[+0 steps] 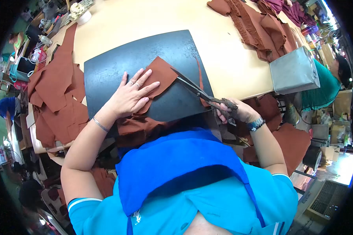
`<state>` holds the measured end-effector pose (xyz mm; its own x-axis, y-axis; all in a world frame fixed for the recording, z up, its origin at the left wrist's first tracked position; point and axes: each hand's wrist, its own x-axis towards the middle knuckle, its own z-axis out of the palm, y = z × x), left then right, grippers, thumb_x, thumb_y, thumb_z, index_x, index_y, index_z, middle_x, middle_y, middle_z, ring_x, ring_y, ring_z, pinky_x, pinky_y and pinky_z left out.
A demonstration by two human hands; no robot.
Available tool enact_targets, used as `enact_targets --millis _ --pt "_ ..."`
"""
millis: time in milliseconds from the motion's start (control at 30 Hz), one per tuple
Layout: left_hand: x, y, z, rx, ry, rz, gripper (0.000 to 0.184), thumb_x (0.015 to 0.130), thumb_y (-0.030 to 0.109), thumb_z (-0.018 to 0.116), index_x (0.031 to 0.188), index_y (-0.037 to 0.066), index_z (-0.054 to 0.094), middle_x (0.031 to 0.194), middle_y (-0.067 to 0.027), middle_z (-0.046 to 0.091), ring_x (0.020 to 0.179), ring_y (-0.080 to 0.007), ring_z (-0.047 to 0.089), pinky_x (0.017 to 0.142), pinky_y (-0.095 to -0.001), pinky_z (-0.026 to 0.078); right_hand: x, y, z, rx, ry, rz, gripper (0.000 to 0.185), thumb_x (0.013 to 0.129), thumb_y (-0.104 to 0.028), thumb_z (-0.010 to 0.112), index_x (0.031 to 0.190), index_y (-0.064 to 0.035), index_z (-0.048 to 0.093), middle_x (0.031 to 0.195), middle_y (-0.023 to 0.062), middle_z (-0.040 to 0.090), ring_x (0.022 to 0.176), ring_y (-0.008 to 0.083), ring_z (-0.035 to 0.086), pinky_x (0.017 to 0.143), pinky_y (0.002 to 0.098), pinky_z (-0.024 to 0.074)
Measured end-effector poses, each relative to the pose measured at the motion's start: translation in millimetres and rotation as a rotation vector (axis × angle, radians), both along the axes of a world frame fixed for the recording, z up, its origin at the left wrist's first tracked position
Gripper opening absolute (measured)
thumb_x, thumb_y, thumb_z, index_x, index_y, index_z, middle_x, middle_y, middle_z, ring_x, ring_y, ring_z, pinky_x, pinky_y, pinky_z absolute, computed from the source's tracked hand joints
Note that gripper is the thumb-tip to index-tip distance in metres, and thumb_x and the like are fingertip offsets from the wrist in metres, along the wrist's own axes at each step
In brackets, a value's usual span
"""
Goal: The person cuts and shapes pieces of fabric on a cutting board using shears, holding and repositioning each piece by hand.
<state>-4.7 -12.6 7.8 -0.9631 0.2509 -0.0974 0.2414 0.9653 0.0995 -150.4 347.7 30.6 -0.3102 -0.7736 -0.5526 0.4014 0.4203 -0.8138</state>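
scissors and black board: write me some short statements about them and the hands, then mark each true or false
1. The right hand holds the scissors. True.
2. The left hand is off the brown piece. False: it rests on it, fingers spread.
3. The black board rests on the table. True.
4. The apron is red. False: it is blue.
5. A thin brown strip lies on the board. True.

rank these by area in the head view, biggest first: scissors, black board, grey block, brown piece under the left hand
1. Black board
2. Grey block and brown piece: too close to rank, as the left hand covers part of the piece
3. Scissors
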Motion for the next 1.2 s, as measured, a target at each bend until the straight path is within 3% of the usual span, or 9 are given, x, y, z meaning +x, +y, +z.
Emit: enact_targets --millis 67,367,1200 --pt "-1 0 0 -0.006 0.001 -0.005 0.053 0.094 0.038 0.038 0.146 0.030 0.035 0.158 -0.0084 0.018 0.144 -0.0330 0.016 0.109 -0.0662 0.013 -6 -6 -1 -0.011 0.044 0.071 0.031 0.093 -0.034 0.060 0.080 -0.0057 0.059 0.069 0.0020 0.057 0.061 0.0095 0.056 0.057 0.0233 0.0453" --pt "-1 -1 1 0.014 -0.007 -0.004 0.054 0.093 0.042 0.039 0.145 0.030 0.037 0.158 -0.0086 0.018 0.144 -0.0341 0.018 0.108 -0.0667 0.015 -16 -19 3 -0.008 0.050 0.069 0.027 0.091 -0.032 0.063 0.078 -0.0078 0.058 0.066 0.0002 0.058 0.058 0.0079 0.056 0.054 0.0226 0.0453" --pt "-2 -2 3 0.060 -0.042 -0.013 0.058 0.090 0.042 0.041 0.145 0.027 0.037 0.158 -0.0097 0.014 0.145 -0.0347 0.013 0.107 -0.0695 0.012 -38 -21 3 -0.014 0.108 0.139 0.018 0.088 -0.021 0.067 0.083 -0.0041 0.062 0.067 -0.0012 0.060 0.055 0.0067 0.057 0.049 0.0210 0.0457"
